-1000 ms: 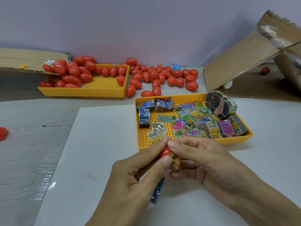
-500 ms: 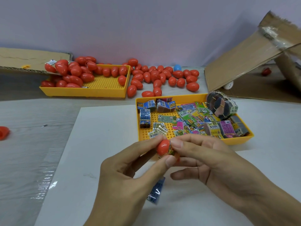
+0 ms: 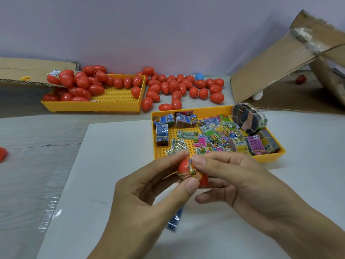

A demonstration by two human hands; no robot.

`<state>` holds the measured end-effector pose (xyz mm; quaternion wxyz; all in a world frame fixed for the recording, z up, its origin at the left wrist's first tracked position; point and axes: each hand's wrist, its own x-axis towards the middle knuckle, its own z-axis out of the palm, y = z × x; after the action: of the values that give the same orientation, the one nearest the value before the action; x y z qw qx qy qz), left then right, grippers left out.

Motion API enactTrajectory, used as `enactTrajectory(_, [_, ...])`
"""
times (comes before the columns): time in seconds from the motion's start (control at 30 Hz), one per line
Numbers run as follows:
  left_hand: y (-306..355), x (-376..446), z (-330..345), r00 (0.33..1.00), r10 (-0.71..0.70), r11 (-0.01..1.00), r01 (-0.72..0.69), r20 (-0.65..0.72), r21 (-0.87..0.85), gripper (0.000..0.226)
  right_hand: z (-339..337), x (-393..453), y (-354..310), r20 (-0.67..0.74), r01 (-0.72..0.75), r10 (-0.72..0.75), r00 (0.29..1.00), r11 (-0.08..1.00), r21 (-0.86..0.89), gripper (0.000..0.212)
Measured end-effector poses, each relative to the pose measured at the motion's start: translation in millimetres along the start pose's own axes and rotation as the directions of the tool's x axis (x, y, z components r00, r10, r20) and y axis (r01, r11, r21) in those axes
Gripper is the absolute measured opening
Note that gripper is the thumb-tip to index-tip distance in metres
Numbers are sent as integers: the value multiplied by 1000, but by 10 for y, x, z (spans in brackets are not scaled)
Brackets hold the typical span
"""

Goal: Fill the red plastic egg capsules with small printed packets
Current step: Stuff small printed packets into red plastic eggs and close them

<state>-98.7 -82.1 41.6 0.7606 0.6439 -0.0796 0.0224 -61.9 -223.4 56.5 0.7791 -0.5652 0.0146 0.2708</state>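
A: Two hands meet at frame centre. Left hand (image 3: 149,193) pinches a red egg capsule (image 3: 183,166) betw. thumb and forefinger; right hand (image 3: 242,182) curls its fingers round the other side, forefinger tip on a printed packet (image 3: 191,170) wedged at the seam.

B: Capsule open or closed?

A: Can't tell, fingers cover most of it. A second red bit (image 3: 203,180) shows lower right of the packet, prob. the other half.

B: Other packets?

A: Loose in the near yellow tray (image 3: 220,112), centre right, w/ banded bundles (image 3: 249,118) at its upper right corner. Print too small to read. A blue packet (image 3: 174,220) lies on the white sheet (image 3: 112,165), mostly hidden under the left hand.

B: Spare eggs?

A: Piled in the far yellow tray (image 3: 89,106), upper left, and scattered on the table (image 3: 28,174) beside it. One blue egg (image 3: 199,76) among them, half hidden. Red object (image 3: 2,155) cut off at left edge. Cardboard flap (image 3: 276,66) upper right, partly out of frame.
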Motion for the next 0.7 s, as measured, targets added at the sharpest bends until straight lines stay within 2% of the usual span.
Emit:
enactTrajectory(0.03, [18,-3,-4,1000,2,998,-2,-5,-69,39,-2,-2,-1,-8,16,-17,1000,1000,-27,30])
enactTrajectory(0.07, [-31,-42,-74,999,31,998,-31,-6,-46,34,0,-4,-2,-7,27,-27,1000,999,-44,31])
enactTrajectory(0.1, [-4,11,-100,996,89,996,-89,2,8,30,4,-5,-3,0,30,-30,1000,998,-48,31])
enactTrajectory(0.13, [-17,33,-163,989,148,983,-149,18,108,37,9,-6,-6,11,26,-25,1000,999,-40,33])
enactTrajectory(0.2, [-48,68,-300,981,192,963,-193,22,186,42,12,-9,-25,45,9,-8,999,1000,-14,34])
enactTrajectory(0.27, [-75,79,-416,981,193,968,-188,-12,165,41,14,-16,-54,65,0,0,998,1000,1,31])
enactTrajectory(0.47, [-81,101,-419,964,264,957,-263,11,124,30,10,-42,-55,38,44,-41,998,996,-74,27])
enactTrajectory(0.6, [-71,115,-454,947,316,920,-322,65,225,28,32,-39,-23,20,64,-62,998,993,-101,19])
enactTrajectory(0.7, [-90,121,-468,936,340,901,-351,85,255,27,39,-44,-3,0,85,-85,996,989,-121,24])
